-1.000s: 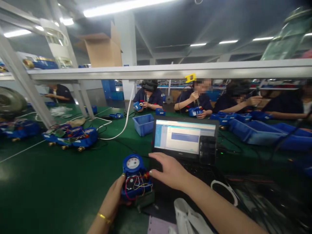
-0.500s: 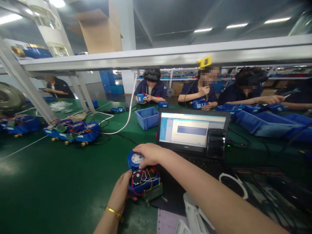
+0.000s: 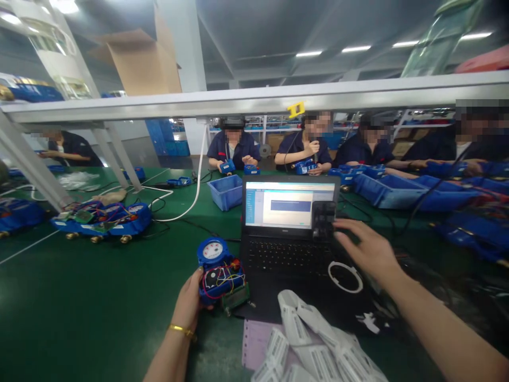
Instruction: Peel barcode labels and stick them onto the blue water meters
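My left hand [image 3: 190,300] grips the left side of a blue water meter [image 3: 214,286] on the green table. Its round white dial [image 3: 212,250] faces up, and red, yellow and white wires run across its open housing. A green circuit board [image 3: 236,298] hangs at the housing's front edge. My right hand [image 3: 368,249] reaches over the laptop's right side with fingers stretched out. Its fingertips are at the right edge of a black phone [image 3: 323,220] leaning on the laptop [image 3: 278,249] screen; whether they touch it I cannot tell.
Barcode labels [image 3: 318,339] lie on a pink sheet [image 3: 254,337] in front. A white ring [image 3: 345,277] rests on the laptop. More blue meters [image 3: 131,220] stand at left. Blue bins [image 3: 226,192] are behind the laptop. Several co-workers sit opposite, below a metal shelf beam [image 3: 238,103].
My right hand has left the meter's dial and moved right to the phone. My left hand stays on the meter. The view has shifted right.
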`<state>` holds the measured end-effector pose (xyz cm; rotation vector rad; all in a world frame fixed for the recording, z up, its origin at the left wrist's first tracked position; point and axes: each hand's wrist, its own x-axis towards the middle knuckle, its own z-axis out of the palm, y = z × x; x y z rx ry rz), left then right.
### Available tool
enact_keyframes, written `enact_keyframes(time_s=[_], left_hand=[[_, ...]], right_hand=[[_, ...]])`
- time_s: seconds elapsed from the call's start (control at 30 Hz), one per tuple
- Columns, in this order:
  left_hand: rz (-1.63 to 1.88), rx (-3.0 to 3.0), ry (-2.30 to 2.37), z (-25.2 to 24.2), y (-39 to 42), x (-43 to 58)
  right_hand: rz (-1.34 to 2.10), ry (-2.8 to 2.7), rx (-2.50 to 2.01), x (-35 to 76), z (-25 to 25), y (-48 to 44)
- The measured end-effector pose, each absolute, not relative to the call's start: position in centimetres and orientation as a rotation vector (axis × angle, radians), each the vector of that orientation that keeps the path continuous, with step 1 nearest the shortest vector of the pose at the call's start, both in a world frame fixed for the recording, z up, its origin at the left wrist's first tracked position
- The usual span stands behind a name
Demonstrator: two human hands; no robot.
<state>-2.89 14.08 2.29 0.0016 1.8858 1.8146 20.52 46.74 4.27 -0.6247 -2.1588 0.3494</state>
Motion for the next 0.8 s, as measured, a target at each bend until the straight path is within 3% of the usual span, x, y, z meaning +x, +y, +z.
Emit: enact_keyframes(time_s=[0.1,0.3,0.57,0.8], left_hand=[[1.796,-0.012,1.889,2.9,13.9,-2.9],[1.718,0.088,2.229,3.0,13.7,-3.2],[1.6,0.144,2.424,3.0,13.7,-3.6],[1.93,0.825,2.858,3.6,12.2,-2.5]], right_hand=[[0.222,-2.017,-1.11,29.6,-0.6,51.8],[0.301,-2.102,-1.371,37.2,-7.9,54.4],[0.24,-2.087,-1.407,34.4,-7.7,54.3],[0.177,-2.155,-1.381,34.8,-8.4,55.1]])
